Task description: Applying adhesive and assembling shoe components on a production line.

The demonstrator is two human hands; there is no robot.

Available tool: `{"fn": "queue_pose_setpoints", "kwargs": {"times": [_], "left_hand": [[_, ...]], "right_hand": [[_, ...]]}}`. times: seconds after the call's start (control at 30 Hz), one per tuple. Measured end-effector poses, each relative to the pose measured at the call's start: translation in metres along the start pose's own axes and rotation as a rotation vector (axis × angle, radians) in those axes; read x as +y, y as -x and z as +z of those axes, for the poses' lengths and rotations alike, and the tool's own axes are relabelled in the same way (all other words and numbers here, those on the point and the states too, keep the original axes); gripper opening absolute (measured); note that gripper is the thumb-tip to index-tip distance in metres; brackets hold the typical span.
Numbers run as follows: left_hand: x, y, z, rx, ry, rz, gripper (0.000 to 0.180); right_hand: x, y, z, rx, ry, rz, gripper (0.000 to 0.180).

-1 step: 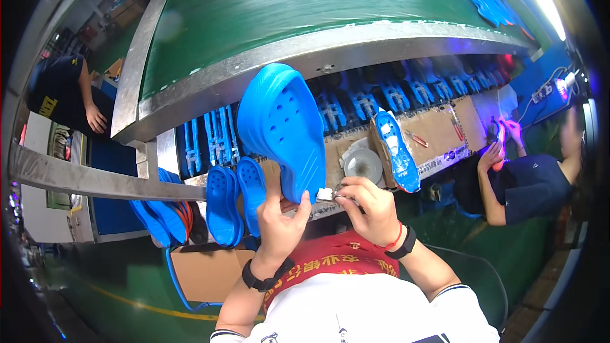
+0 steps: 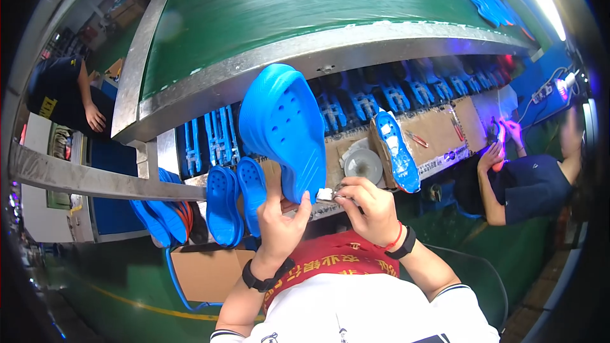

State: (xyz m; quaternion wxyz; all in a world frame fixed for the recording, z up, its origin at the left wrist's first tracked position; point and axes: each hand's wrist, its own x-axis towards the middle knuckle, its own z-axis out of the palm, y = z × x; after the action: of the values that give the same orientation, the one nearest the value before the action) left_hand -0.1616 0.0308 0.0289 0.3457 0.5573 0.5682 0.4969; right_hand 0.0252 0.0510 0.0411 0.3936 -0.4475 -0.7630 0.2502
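Note:
A large blue clog (image 2: 283,121) with round holes in its upper stands tilted in front of me. My left hand (image 2: 281,232) grips its lower end, thumb on the near side. Just right of that end, my right hand (image 2: 375,213) pinches a small metal tool (image 2: 338,191). A white scrap (image 2: 325,194) sits at the tool's tip, close to the clog's edge; whether they touch I cannot tell. Beyond my right hand are a pale round bowl (image 2: 363,165) and a blue shoe piece (image 2: 398,152) with white patches on it.
More blue clogs (image 2: 222,206) stand at the left. Behind the cardboard-covered bench (image 2: 438,121) runs a row of blue clamps (image 2: 394,95), below a green conveyor (image 2: 305,6). One co-worker (image 2: 527,181) handles a shoe at the right; another person (image 2: 63,89) is at the far left.

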Motion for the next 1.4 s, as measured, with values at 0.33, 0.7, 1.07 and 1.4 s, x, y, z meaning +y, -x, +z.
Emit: {"fn": "queue_pose_setpoints", "kwargs": {"times": [0.33,0.7,1.07,1.4], "left_hand": [[0.0,0.003,0.003,-0.053,0.031,-0.033,0.06],[0.032,-0.05,0.069,-0.46,0.282,-0.204,0.058],[0.169,-0.278,0.329,-0.55,0.455,-0.112,0.09],[-0.104,-0.022,0.099,-0.132,0.158,0.13,0.045]], "right_hand": [[-0.001,0.005,-0.001,0.03,0.236,-0.082,0.015],[0.038,0.035,-0.095,0.538,0.186,0.239,0.008],[0.044,0.098,-0.159,0.689,0.268,0.443,0.006],[0.053,0.093,-0.094,0.529,0.049,0.376,0.007]]}}
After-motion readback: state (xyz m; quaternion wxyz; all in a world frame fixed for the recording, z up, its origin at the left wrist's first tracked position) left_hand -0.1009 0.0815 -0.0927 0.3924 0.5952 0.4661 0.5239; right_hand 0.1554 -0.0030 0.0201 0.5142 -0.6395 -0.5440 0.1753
